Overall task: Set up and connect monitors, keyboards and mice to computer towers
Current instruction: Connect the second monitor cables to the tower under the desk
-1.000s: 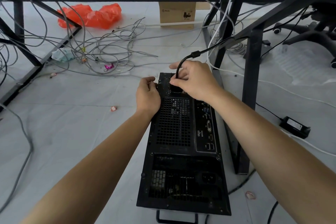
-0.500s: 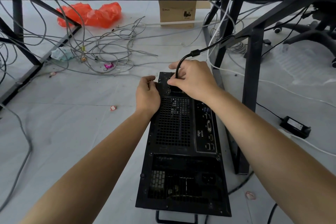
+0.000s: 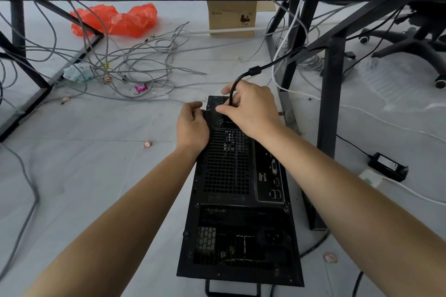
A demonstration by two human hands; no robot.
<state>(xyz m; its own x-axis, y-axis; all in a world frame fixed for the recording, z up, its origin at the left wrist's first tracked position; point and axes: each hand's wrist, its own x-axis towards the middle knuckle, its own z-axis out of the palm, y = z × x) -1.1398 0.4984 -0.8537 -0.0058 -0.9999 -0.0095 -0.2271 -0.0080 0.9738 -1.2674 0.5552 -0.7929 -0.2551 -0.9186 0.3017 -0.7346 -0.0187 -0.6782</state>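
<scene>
While left hand [image 3: 191, 125] holds tower [image 3: 226, 166], right hand [image 3: 252, 108] still pinches cable [image 3: 243, 76].

One computer tower [image 3: 241, 200] lies on the floor [image 3: 96, 176], with two hands at its far end, the left hand [image 3: 191, 125] and the right hand [image 3: 251, 108], and one black cable [image 3: 252, 71]. Toward the floor's far edge are one cardboard box [image 3: 231, 14], one orange plastic bag [image 3: 115, 19] and grey cables [image 3: 135, 67] too tangled to count. Toward its right edge are one black power adapter [image 3: 388, 166] and one office chair [image 3: 410, 38].
</scene>
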